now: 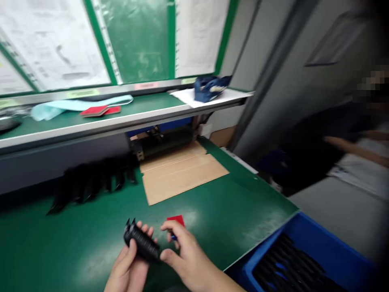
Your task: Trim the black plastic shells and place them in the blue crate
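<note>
My left hand (129, 263) is wrapped round a black ribbed, tube-shaped plastic part (142, 243), with the thumb on its near side. Two thin prongs stick up from the part's upper left end. Close to its lower right end is my right hand (188, 253), thumb and index finger apart. Its other fingers are curled round a small blue object (173, 236), mostly hidden, whose kind I cannot make out. Just beyond those fingers a red pad (176, 219) lies on the green table (100, 227).
Several black parts (94, 178) line the table's back left. Flat cardboard (182, 174) lies beneath a dark roller-like device (167, 142). A blue bin (304, 227) of black parts stands at right. Overhead, a shelf (146, 115) holds red pads and cloth. Another person's arm (355, 148) shows far right.
</note>
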Motion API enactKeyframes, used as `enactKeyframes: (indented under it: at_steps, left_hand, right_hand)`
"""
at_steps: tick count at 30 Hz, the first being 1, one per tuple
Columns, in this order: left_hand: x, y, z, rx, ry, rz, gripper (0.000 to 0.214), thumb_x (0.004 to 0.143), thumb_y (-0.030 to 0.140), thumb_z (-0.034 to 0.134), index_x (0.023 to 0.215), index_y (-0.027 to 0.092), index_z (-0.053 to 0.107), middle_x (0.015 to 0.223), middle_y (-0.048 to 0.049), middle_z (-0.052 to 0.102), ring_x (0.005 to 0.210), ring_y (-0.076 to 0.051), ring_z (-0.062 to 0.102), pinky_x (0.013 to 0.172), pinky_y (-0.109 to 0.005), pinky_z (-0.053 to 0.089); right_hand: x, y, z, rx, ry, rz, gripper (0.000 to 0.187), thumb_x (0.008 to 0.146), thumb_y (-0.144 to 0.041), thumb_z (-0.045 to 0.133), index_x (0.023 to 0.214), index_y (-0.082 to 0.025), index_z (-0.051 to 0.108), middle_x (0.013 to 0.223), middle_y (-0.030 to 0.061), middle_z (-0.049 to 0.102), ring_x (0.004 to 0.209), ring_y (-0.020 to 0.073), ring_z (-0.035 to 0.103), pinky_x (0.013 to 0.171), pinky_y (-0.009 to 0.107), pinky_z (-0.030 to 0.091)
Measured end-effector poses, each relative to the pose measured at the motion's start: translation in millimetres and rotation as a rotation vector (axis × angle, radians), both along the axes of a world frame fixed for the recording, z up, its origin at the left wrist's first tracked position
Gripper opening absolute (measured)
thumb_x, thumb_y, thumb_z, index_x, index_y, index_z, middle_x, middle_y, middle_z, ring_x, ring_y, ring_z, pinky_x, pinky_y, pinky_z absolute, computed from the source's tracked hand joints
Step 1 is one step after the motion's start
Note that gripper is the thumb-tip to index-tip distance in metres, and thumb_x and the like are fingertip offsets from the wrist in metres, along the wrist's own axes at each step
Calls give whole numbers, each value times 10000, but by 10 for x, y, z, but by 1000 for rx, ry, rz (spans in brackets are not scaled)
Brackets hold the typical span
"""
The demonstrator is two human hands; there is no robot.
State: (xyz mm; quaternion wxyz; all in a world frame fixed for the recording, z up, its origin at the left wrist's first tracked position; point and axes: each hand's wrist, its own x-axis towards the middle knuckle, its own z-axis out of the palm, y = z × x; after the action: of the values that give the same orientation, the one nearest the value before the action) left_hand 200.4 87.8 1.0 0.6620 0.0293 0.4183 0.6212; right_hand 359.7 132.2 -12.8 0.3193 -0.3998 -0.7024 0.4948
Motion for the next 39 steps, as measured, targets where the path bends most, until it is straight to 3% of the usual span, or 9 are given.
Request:
enactKeyframes:
  at_steps: [3, 7, 11, 18, 22, 27, 32, 39]
  left_hand:
    - [-148, -100, -71, 107, -132, 78, 242, 869, 264, 584, 1102, 278, 646, 1269, -22, 610, 1271, -218, 476, 1103, -404, 355]
    - [-151, -280, 21, 252, -149, 19, 314, 819, 307, 658, 1132, 292, 631, 1241, -40, 631, 1232, -249, 518, 1094, -447, 357]
    - [-113, -365, 92, 266, -79, -28, 346, 804, 335, 673, 1139, 281, 607, 1225, -60, 630, 1211, -273, 535, 1069, -468, 371]
    - [-98, -388, 37, 360, 125, -127, 429, 769, 262, 721, 1165, 275, 557, 1183, -65, 637, 1150, -257, 567, 1018, -424, 412]
    - [-119, -412, 40, 372, 95, -118, 415, 775, 286, 711, 1162, 271, 562, 1185, -77, 639, 1149, -268, 566, 1025, -460, 405]
    - [-118, -440, 36, 351, 90, -129, 419, 766, 309, 719, 1156, 301, 566, 1178, -61, 656, 1117, -240, 584, 996, -416, 425]
    - [-101, -443, 28, 305, 108, -105, 424, 743, 282, 743, 1134, 283, 579, 1158, -70, 673, 1049, -219, 618, 947, -380, 458]
    - [-99, -429, 18, 342, 134, -123, 372, 754, 232, 733, 1099, 273, 600, 1149, -53, 677, 1063, -208, 612, 933, -344, 475]
  right_hand:
    - [20, -110, 108, 142, -124, 63, 452, 831, -640, 493, 1071, -259, 530, 952, 19, 547, 866, 188, 505, 790, 327, 386]
    - [-34, -247, 188, 255, -197, 53, 494, 861, -672, 342, 1005, -239, 532, 872, 23, 531, 785, 195, 478, 722, 335, 360]
    - [-71, -318, 203, 276, -226, 32, 556, 853, -703, 259, 934, -227, 535, 840, 24, 529, 747, 193, 466, 695, 332, 343]
    - [-88, -339, 233, 254, -239, 36, 581, 836, -724, 252, 879, -222, 542, 834, 20, 528, 746, 187, 474, 689, 322, 343]
    - [-81, -291, 273, 331, -298, 63, 621, 820, -738, 242, 1007, -231, 547, 868, 25, 534, 775, 197, 474, 718, 337, 343]
    - [-63, -238, 291, 462, -424, 74, 685, 825, -741, 145, 1001, -216, 548, 872, 43, 523, 756, 208, 437, 690, 344, 303]
    - [-58, -214, 260, 545, -523, 77, 673, 865, -693, 61, 824, -198, 516, 790, 34, 497, 702, 195, 387, 643, 329, 250]
    - [-12, -156, 179, 606, -550, 141, 491, 960, -536, 192, 704, -200, 441, 685, 7, 487, 636, 164, 357, 600, 318, 218]
